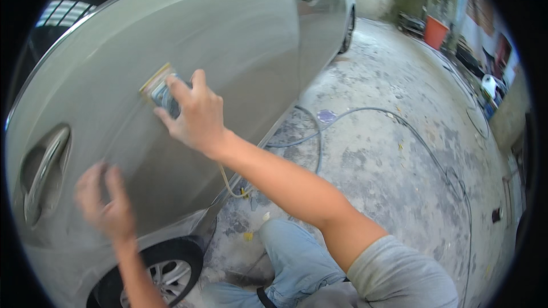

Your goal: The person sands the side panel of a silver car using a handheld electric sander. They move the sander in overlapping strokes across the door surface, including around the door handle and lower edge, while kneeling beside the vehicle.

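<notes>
My right hand (197,114) grips a sanding block (164,97) with a yellowish sheet edge and a blue-grey body. The block lies against the dusty, dull greyish-beige car door (245,40). Lower left, my left hand (108,202) is blurred by motion, its fingers apart in front of the door surface. A dark gap shows between those fingers, and I make out nothing held there. Just left of that hand is the chrome door handle (45,174). Pale scuffed streaks cover the panel around the block.
Below the door is a car wheel (171,276), close to my left forearm. A grey hose (365,108) loops over the dusty concrete floor (377,165). My bent knee (291,245) is beside the car. An orange bucket (435,32) stands far right.
</notes>
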`<state>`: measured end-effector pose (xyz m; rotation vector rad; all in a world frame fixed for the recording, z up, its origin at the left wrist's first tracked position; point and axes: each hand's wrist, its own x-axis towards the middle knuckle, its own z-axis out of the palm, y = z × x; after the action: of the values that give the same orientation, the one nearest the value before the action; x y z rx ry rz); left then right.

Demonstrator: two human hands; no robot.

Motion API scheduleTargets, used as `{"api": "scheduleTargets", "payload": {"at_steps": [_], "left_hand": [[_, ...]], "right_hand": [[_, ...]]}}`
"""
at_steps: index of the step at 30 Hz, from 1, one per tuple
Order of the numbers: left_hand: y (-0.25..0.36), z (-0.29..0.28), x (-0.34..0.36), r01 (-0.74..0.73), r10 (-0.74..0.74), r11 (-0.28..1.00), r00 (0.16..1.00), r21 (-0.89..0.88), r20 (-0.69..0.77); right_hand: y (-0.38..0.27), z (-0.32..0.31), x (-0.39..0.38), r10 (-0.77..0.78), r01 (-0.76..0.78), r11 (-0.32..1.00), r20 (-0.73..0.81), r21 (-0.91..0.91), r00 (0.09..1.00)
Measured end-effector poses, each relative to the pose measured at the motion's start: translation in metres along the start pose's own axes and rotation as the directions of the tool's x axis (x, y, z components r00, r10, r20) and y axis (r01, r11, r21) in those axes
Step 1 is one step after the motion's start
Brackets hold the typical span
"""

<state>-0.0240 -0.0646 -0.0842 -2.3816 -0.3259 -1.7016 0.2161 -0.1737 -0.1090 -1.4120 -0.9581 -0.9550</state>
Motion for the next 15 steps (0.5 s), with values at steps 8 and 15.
{"api": "scheduleTargets", "payload": {"at_steps": [8, 15], "left_hand": [[-0.134, -0.076, 0.062, -0.177, 0.193, 0.830, 0.981, 0.529, 0.025], [-0.124, -0.070, 0.094, 0.034, -0.190, 0.797, 0.962, 0.603, 0.198]], "right_hand": [[0.101, -0.029, 0.038, 0.334, -0.343, 0.923, -0.077, -0.174, 0.939], [0.014, 0.002, -0.029, 0.157, -0.157, 0.981, -0.012, -0.110, 0.988]]}}
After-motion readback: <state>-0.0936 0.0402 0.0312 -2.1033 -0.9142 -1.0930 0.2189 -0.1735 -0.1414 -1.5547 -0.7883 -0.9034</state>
